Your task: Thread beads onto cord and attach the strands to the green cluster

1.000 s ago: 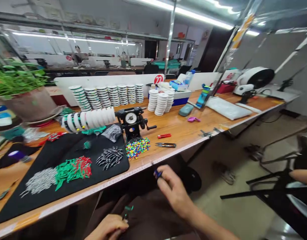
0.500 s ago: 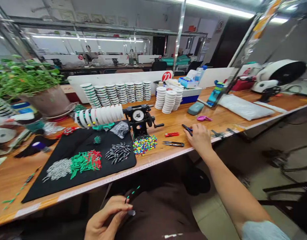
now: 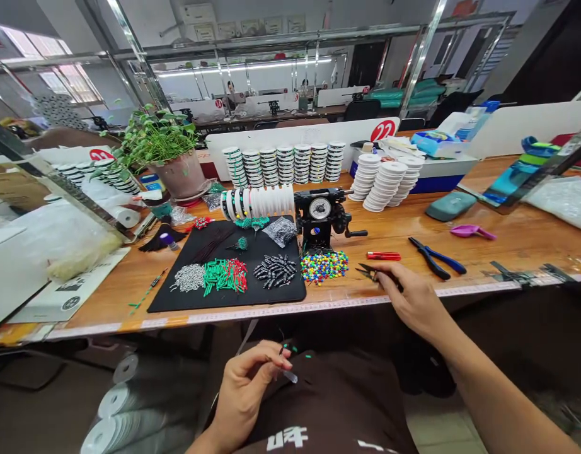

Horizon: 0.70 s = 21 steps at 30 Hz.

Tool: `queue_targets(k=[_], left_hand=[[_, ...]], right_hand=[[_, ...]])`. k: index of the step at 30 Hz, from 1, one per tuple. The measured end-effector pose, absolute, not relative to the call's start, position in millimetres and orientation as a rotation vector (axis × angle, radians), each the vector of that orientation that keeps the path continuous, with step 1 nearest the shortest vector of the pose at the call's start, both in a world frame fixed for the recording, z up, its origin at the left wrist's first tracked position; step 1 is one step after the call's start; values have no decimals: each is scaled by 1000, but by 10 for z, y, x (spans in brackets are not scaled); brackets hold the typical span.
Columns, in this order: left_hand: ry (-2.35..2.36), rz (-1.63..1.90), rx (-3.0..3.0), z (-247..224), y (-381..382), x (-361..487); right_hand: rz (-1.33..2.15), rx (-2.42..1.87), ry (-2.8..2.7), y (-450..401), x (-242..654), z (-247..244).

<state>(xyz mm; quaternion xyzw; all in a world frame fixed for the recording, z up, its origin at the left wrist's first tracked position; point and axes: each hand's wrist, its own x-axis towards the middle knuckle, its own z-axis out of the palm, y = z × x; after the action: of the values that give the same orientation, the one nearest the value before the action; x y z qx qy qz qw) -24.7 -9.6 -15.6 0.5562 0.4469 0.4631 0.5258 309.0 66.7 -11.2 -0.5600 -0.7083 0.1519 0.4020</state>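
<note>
Snips point(image 3: 366, 272) at tabletop's point(image 3: 389, 231) front edge; right hand point(image 3: 399, 287) has fingers curled on the handles, blades leftward. Left hand point(image 3: 253, 381) pinches dark cord with green pieces point(image 3: 285, 347) over the lap, presumably for steadiness. Black mat point(image 3: 253, 302), along front edge, probably stops loose pieces point(image 3: 224, 276) rolling.

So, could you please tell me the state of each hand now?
Left hand: closed, pinching a thin strand with green pieces.
Right hand: closed on the snips; whether they are lifted cannot be told.
</note>
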Motion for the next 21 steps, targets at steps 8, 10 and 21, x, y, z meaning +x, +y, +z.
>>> queue_targets(k=[8,10,21], left_hand=[[1069,1073,1249,-102,-108,-249],[1047,1064,1203,-110,-111,-243],[898,1033,1129,-45,-97,-122]], right_hand=[[1956,-946,-1521,12,2145,109],[2138,-859,-1380,-29,2045,46],[2351,-790,-1103,-6,1956,-26]])
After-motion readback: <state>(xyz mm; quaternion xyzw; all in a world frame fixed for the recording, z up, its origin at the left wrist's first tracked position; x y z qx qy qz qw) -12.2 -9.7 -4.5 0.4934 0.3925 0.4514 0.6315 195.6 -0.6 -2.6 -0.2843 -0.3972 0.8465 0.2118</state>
